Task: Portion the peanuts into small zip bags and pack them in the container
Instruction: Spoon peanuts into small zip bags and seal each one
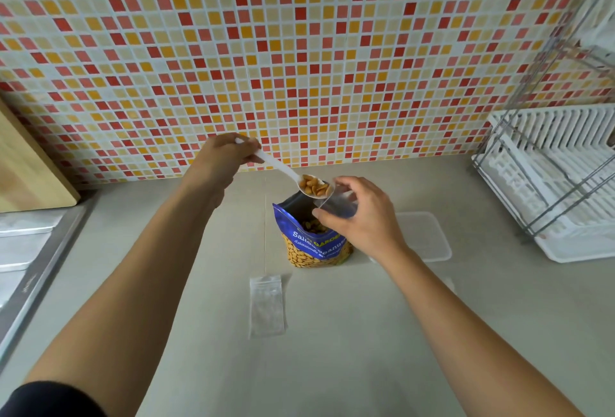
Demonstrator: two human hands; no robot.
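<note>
One heaped spoon (301,181) pinched in my left hand (223,158), right hand (361,213) pinching the zip bag (337,205) open; a limp, narrow mouth could spill peanuts (313,184) onto the table (332,350)

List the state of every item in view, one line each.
Blue foil peanut pouch: upright, open.
White plastic spoon: in left hand, loaded with peanuts.
Small clear zip bag: held open by right hand, under the spoon.
Spare clear zip bag: flat on counter, empty.
Clear plastic container: on counter, seemingly empty.
</note>
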